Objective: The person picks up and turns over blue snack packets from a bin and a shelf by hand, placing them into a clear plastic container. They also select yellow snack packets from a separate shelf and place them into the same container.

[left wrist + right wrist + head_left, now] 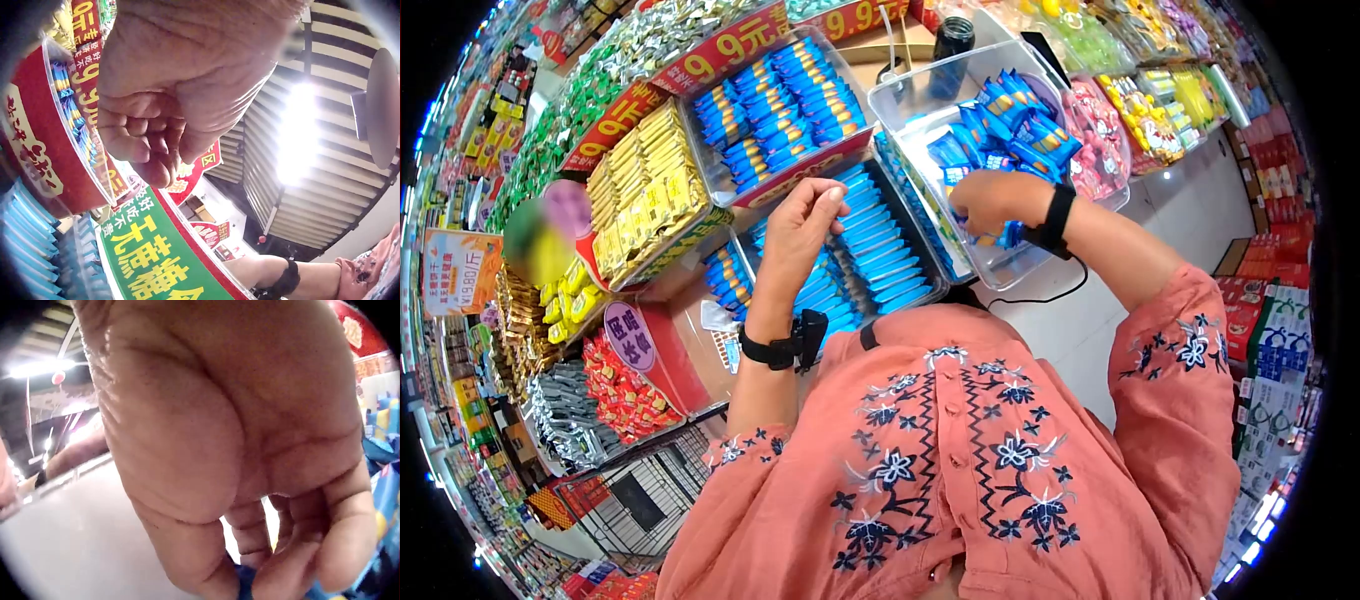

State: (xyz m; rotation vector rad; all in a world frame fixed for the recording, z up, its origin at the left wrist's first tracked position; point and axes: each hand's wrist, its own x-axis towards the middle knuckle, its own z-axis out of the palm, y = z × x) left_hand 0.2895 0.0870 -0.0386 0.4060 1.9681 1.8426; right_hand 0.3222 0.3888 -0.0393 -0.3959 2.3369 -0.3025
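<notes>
My right hand (1003, 200) reaches down inside a clear plastic bin (898, 98) that holds a loose heap of blue snack packets (1040, 140). In the right wrist view a bit of blue wrapper (245, 580) shows between the thumb and the curled fingers (287, 575), most of it hidden by the hand. My left hand (798, 235) hovers over a dark tray of light-blue packets (880, 245) stood in rows. Its fingers hang loosely curled, and the left wrist view shows nothing in the palm (181, 81).
Behind the left hand stands a bin of upright blue and orange packets (785, 100), with yellow packets (650, 200) beside it. Pink packets (1095, 130) fill a bin to the right. A dark bottle (952, 55) stands behind the clear bin. A black cable (1050, 298) hangs near the right forearm.
</notes>
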